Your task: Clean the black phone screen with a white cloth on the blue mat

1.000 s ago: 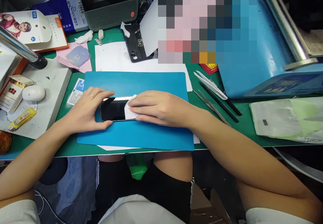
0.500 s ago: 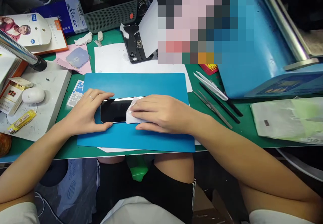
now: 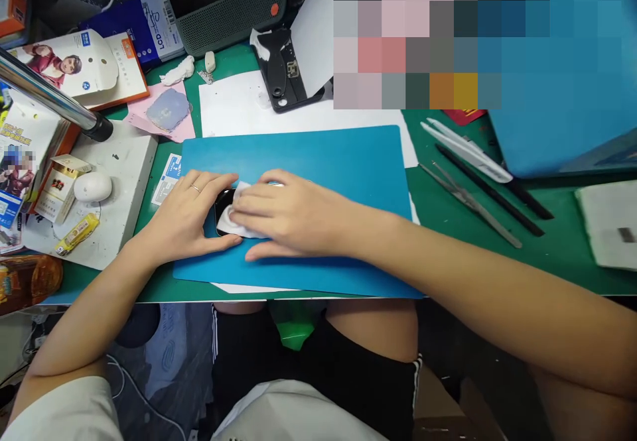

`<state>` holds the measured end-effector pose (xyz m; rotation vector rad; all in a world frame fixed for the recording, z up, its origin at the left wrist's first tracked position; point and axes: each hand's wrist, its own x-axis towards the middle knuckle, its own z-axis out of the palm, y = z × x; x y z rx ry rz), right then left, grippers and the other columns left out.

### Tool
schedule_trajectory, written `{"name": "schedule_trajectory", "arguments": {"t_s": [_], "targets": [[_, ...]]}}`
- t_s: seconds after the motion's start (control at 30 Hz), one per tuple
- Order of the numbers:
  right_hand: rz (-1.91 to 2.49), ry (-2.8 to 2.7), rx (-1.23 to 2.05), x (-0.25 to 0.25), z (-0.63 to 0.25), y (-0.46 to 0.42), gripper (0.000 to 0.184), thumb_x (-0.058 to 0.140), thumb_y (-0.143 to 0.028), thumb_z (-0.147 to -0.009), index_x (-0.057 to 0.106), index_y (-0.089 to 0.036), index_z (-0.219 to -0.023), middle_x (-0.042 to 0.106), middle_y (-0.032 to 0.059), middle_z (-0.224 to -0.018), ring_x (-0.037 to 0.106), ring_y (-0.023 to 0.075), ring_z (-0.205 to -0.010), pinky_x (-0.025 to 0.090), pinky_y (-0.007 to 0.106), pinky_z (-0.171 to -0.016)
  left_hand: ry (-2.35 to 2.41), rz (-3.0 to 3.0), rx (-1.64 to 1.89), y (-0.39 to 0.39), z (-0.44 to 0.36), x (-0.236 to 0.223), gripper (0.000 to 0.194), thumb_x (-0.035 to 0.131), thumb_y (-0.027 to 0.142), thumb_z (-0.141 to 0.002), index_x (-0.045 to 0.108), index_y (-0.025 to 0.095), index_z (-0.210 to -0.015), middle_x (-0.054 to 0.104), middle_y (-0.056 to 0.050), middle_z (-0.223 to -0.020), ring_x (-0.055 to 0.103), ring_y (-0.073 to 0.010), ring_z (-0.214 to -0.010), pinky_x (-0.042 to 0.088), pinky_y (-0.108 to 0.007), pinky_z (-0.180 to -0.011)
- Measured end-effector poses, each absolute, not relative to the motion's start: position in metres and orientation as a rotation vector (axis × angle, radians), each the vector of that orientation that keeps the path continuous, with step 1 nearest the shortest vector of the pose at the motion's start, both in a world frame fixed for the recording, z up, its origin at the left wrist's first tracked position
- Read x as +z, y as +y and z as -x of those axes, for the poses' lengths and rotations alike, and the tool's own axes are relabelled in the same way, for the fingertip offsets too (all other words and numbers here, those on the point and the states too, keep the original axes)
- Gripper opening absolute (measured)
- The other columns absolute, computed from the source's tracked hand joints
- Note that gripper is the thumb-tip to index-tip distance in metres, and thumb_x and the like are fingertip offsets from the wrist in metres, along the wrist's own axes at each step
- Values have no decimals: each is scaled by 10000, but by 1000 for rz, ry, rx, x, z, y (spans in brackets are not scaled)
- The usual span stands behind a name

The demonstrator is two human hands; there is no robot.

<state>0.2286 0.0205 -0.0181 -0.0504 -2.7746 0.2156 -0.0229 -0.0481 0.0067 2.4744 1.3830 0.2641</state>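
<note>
A smartphone with a dark glass screen lies flat on a blue mat. My left hand grips its left end, with the thumb along the near edge and the fingers along the far edge. Under the fingers of my right hand is a white wipe, pressed against the screen near that same end. The right hand and the wipe cover most of the phone.
White tweezers, black tweezers and metal tweezers lie right of the mat. A phone back housing sits behind it. At left are a white block, an earbud case and a metal post.
My right hand has slid the wipe leftward along the screen, close to my left hand. The left hand keeps its hold on the phone. The camera view has shifted, too.
</note>
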Motion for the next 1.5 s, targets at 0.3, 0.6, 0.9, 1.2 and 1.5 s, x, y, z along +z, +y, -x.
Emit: {"name": "schedule_trajectory", "arguments": {"t_s": [0.3, 0.6, 0.9, 1.2, 1.5], "targets": [[58, -2767, 157, -20, -221, 9, 605, 538, -625, -1111, 690, -119, -1406, 735, 159, -1442, 652, 312, -1385, 549, 473, -1082, 1392, -2545, 251, -47, 19, 12, 729, 686, 511, -961, 439, 215, -1579, 709, -144, -1289, 638, -353, -1125, 505, -540, -1010], [150, -2762, 172, -21, -218, 9, 577, 607, -599, -1093, 638, -178, -1486, 645, 136, -1601, 571, 291, -1529, 504, 512, -1218, 1386, -2536, 255, -43, 17, 11, 724, 697, 484, -913, 443, 200, -1529, 686, -139, -1288, 638, -337, -1108, 513, -530, -981], [94, -2775, 185, -18, -217, 11, 611, 569, -600, -1107, 652, -115, -1470, 671, 166, -1567, 594, 292, -1502, 498, 484, -1215, 1348, -2509, 202, -43, 17, 16, 689, 682, 433, -924, 361, 256, -1508, 633, -134, -1313, 620, -363, -1135, 559, -614, -953], [11, -2718, 200, -19, -222, 13, 638, 554, -599, -1113, 683, -53, -1416, 727, 182, -1486, 668, 295, -1404, 518, 459, -1167, 1343, -2529, 266, -48, 22, 10, 679, 681, 482, -974, 392, 253, -1545, 627, -144, -1371, 624, -362, -1157, 587, -600, -966], [-12, -2693, 143, -21, -216, 11, 514, 539, -517, -1139, 725, -97, -1370, 737, 173, -1469, 673, 286, -1389, 538, 453, -1132, 1353, -2514, 264, -47, 22, 10, 622, 680, 486, -958, 478, 234, -1490, 655, -136, -1358, 641, -364, -1171, 594, -585, -968]]}}
